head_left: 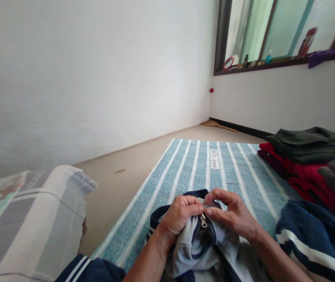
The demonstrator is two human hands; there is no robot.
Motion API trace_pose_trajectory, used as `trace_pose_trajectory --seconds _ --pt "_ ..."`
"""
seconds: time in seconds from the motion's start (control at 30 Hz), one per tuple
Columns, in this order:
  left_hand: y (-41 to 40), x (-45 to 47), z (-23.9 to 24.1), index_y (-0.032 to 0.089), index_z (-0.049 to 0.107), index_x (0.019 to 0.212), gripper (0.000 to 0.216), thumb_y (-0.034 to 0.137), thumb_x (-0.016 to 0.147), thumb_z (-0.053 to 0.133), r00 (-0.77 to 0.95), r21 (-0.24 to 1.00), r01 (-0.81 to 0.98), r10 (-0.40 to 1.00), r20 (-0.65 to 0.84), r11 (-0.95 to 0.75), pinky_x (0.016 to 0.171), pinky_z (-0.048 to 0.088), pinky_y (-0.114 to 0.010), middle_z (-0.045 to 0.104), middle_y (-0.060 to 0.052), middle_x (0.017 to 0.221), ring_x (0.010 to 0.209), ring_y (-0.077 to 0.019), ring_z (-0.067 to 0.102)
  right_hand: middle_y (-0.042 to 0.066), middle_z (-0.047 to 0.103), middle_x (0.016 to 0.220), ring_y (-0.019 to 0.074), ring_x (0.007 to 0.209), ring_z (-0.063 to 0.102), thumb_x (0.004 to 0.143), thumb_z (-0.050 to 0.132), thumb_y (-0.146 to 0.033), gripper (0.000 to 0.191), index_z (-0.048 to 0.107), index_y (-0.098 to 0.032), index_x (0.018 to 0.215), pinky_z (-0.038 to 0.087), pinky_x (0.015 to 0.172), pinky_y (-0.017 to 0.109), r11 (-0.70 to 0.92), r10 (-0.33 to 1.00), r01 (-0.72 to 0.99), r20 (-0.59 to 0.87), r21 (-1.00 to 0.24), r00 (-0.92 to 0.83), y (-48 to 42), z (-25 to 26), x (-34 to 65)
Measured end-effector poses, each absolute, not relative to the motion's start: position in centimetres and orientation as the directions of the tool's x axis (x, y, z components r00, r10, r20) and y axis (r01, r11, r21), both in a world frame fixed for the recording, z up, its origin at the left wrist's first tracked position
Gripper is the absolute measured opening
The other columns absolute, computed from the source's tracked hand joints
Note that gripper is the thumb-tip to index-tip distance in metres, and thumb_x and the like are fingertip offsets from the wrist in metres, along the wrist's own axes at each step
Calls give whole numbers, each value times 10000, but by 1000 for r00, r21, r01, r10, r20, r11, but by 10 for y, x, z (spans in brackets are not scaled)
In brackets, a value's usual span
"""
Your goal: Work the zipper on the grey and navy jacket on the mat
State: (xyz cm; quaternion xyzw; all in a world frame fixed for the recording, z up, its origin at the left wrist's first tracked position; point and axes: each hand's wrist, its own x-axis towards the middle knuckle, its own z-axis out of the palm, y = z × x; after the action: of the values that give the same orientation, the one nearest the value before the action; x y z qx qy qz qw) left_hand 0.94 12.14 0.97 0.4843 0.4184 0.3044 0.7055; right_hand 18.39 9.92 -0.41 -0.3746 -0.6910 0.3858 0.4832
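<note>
Grey jacket (196, 244) collar pinched by left hand (179, 217) and right hand (233, 213), seemingly beside the zipper (203, 221).

Mat (185, 164) ahead free; folded clothes (311, 156) block right, pillow (32, 219) left.

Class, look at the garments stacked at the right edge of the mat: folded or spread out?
Folded. The dark green garment lies in flat layers atop the red garments, forming a pile beside the striped mat.

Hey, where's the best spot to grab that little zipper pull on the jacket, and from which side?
Probably pinch the zipper pull by its flat hanging tab, from the right hand side; it dangles free below the slider, while the left hand bunches the jacket.
</note>
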Motion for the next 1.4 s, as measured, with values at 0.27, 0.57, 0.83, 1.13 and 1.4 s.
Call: trace_pose_trajectory --seconds 0.27,0.57,0.83,1.13,1.4 --pt "125 6 12 125 580 572 195 285 563 692 348 957 -23 899 -265 290 467 263 -219 484 38 470 451 -69 368 137 562 1205 294 1228 436 822 563 -190 147 582 -174 967 423 971 492 755 580 623 652 -205 -488 79 12 170" --pt "125 6 14 133 561 543 225 327 574 673 295 972 31 927 -232 233 497 280 -221 466 37 483 488 -77 364 117 632 1003 241 1070 538 898 425 -106 189 601 -165 934 480 875 413 767 485 629 755 -126 -441 86 -2 159" --pt "123 6 15 137 573 553 214 339 608 618 294 981 177 946 -133 83 488 260 -225 439 40 497 505 -86 344 56 614 880 148 798 589 883 486 -152 174 617 -189 775 476 676 253 607 792 387 566 -694 -227 83 3 157" --pt "120 6 18 139 590 571 244 356 682 577 290 962 273 955 -67 -15 502 279 -226 466 31 520 522 -96 375 27 577 880 132 809 568 876 504 -161 184 597 -188 721 431 701 239 515 852 315 436 -797 -290 85 7 163" --pt "121 3 18 146 585 582 226 320 721 555 269 940 325 963 10 -101 511 302 -222 474 27 536 537 -103 405 38 577 930 130 816 558 899 471 -173 190 562 -189 733 433 719 248 555 823 330 447 -764 -350 85 10 164"
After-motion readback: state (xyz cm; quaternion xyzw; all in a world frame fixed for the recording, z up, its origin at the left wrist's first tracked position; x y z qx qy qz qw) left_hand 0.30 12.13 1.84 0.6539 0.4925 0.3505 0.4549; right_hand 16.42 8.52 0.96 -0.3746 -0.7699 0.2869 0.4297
